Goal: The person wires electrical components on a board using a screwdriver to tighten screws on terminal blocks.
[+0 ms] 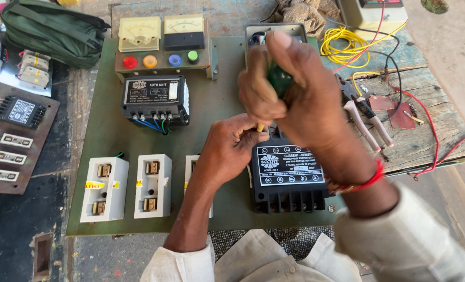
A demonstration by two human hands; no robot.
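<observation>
We have a screwdriver [277, 82] in our right hand [295, 94], fingers wrapped tight round its green handle, thumb up along the top. The shaft runs down and only a short yellowish tip shows, near the top edge of the black relay [287, 177]. Our left hand [231, 149] is curled closed just beside that tip, fingertips pinched near it; whether they hold a screw or a wire we cannot tell, since the hand hides it.

We judge the screwdriver light and stiff, and its smooth plastic handle is best taken in the whole palm, as it is now, so it does not spin loose. The relay looks like a rigid plastic box, fixed near the panel's front edge; its terminals along the front are small and likely easy to damage with a slip of the tip.

The green panel [107, 130] is flat and carries the rest: a meter box [162, 44] with coloured lamps at the back, a black unit [154, 99] with coloured wires near the middle, and white fuse holders [128, 188] toward the front left corner. The panel lies on a worn wooden table [426, 141]; past the panel's right edge are pliers [368, 120], yellow wire [342, 44] and red leads [431, 130]. A green bag [49, 28] sits beyond the back left corner.
</observation>
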